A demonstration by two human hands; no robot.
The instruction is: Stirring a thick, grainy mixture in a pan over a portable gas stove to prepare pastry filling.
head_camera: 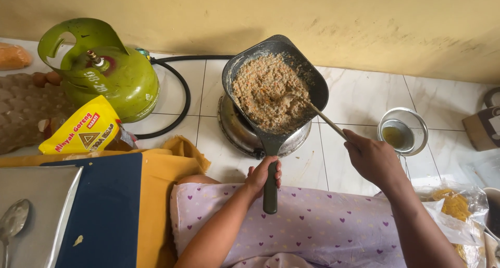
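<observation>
Dark-grey square frying pan (275,83) sits on the steel burner (245,132) before my knees, full of crumbly minced mix. My left hand (263,175) is clenched round its long handle; loaded like this it feels heavy and tippy, so I grip near the pan end. My right hand (372,158) grasps a wooden spatula (320,114), stiff and light. Close by: green gas cylinder (107,70), black hose (179,91), small strainer bowl of oil (402,131), yellow oil pouch (83,128).
</observation>
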